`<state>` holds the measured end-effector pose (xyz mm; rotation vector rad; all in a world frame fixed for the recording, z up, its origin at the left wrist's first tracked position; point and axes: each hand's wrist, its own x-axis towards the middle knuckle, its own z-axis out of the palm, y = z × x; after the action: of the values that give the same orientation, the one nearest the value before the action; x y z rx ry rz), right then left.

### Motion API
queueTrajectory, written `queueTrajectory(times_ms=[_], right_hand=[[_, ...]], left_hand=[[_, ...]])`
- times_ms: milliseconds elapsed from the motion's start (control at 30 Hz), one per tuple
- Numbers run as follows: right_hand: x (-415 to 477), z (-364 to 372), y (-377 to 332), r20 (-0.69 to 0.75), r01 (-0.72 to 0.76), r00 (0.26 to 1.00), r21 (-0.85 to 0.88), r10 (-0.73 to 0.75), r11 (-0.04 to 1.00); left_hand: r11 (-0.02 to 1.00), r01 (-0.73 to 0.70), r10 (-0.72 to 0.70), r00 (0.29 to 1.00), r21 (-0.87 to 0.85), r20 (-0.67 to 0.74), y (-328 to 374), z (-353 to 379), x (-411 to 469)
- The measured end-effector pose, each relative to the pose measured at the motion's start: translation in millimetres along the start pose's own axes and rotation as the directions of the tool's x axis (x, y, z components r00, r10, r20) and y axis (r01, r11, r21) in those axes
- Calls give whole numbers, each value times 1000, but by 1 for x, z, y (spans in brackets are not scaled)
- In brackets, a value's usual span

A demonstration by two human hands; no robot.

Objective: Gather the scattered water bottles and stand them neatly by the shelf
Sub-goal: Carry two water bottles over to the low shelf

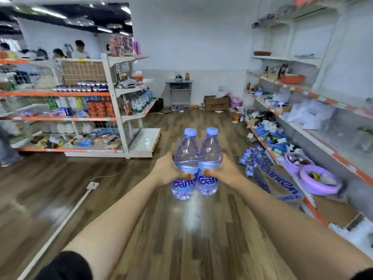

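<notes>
Left hand [171,171] grips the left bottle [186,150] at the waist, fingers curled onto the label. Right hand [221,170] grips the right bottle [211,147] the same way. Both bottles are upright, side by side, touching, centre of frame, held out over the wood floor [191,229]. Clear plastic, blue caps on, blue labels with red script, water level roughly halfway up each. Both forearms reach in from the bottom edge; dark sleeve [66,265] at lower left.

Just right of the hands, low down beside the wall shelf [302,93]: a wrapped pack of bottles [252,160], blurred, count unreadable. Next to it, lower right, an opened carton [278,184] with the same script print, then two purple basins [319,180] with small items inside.

Wall shelf runs along the right edge, loosely stocked, goods jumbled on the lower tiers. Freestanding shelf unit [113,98] fills left of frame, orange-edged tiers, stocked; its bottom end tier is bare white. White cable [60,225] runs across the floor at lower left to a power strip [92,185]. Brown cardboard box [217,103] against the back wall, upper centre. People [79,49] stand behind the shelf unit, upper left.
</notes>
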<state>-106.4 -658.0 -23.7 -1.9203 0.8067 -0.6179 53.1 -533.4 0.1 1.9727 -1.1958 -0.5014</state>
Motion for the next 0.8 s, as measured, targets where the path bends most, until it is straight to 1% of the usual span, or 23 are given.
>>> queueTrajectory(times_ms=[33,100,167,267,367,467,700,800], right_hand=[[12,-13,12,-18,-6,1000,-18,6,1000],[26,-34,18,-90,-53,995,4,53,999],[48,-55,36,-83,-94,992,23,96,995],[93,-80,72,-112,-113,988,-52,106,992],[144,-101,106,-172,-164,973,-68,151,984],[191,-118,108,-232,-196,955,-33,183,980],[327,-167,134,-250,-240,937,47,244,970],[382,-185,159,-264,-256,928,65,264,964]], left_hand=[[1000,-4,5,1000,-11,21,5,12,18],[1000,8,-7,998,-22,58,11,35,53],[999,10,-6,996,-38,89,15,58,89],[998,6,4,990,-66,138,16,88,148],[996,-11,29,980,-90,198,15,111,212],[993,-48,74,966,-108,248,16,127,286],[978,-116,169,926,-171,339,21,160,471],[970,-156,215,908,-188,358,26,178,538]])
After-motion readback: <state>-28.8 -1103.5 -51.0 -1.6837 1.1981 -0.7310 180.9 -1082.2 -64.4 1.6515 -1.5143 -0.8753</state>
